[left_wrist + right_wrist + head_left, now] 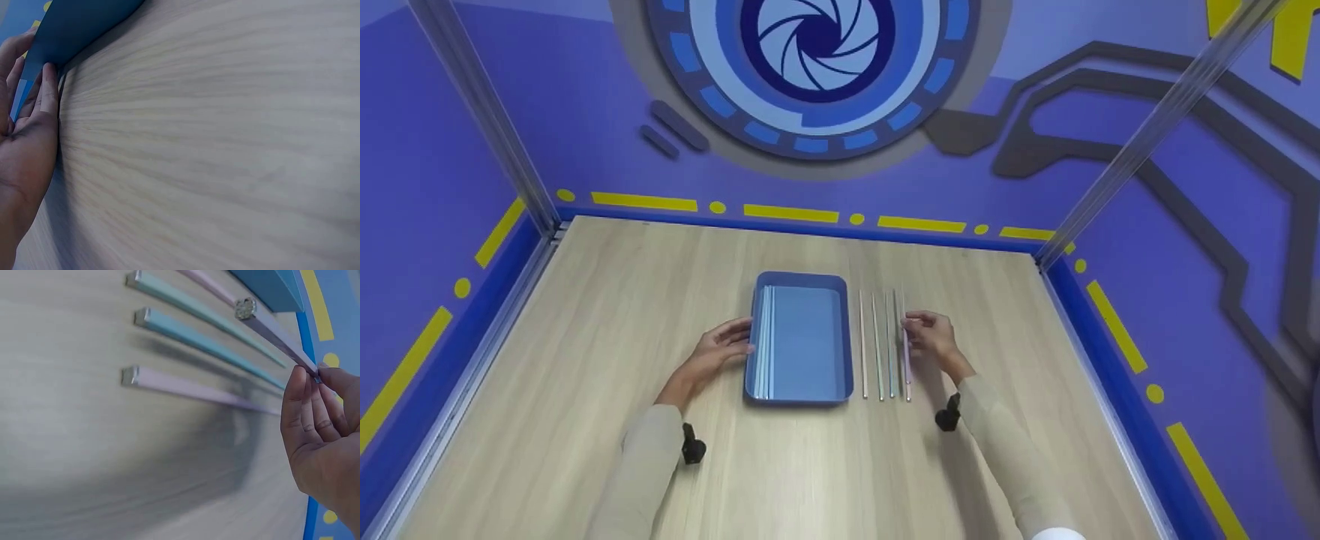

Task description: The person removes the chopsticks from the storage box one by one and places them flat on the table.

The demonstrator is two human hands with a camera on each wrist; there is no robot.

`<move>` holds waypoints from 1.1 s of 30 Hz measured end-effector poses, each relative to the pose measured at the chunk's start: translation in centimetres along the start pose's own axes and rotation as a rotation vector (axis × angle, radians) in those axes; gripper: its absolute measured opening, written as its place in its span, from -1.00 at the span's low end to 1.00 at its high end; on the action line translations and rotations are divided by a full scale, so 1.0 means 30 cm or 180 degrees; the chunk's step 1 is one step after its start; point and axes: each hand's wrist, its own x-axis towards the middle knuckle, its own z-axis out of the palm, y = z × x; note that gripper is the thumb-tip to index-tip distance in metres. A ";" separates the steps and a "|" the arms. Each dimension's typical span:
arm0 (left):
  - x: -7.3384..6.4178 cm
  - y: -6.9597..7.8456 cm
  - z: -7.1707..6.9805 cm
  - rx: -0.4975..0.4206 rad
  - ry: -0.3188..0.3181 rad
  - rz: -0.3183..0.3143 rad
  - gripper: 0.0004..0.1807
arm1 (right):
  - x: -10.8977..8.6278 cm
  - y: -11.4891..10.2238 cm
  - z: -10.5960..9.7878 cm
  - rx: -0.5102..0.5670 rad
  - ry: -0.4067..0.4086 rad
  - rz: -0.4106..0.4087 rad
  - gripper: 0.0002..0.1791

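My right hand (931, 336) pinches a lilac chopstick (275, 337) between thumb and fingers, its silver-tipped end raised above the table. Beneath it lies a pale pink-lilac chopstick (185, 389). Beside that, a blue chopstick (197, 343), a mint green chopstick (191, 305) and a pink chopstick (863, 352) lie roughly parallel. To their left stands a blue rectangular tray (810, 345), with several pale sticks (766, 341) along its left inner side. My left hand (712, 354) touches the tray's outer left wall with extended fingers (50, 90).
The wooden table (660, 270) carries the tray and chopsticks. Purple-blue panels (585, 135) enclose its back and sides, with metal posts (484, 105) at the corners. A small black device (694, 444) sits at the left wrist, another black device (949, 414) at the right.
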 end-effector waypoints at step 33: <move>-0.006 0.007 0.011 -0.0082 0.0006 -0.0040 -0.26 | -0.019 0.143 -0.066 -0.0697 0.0272 -0.0231 -0.72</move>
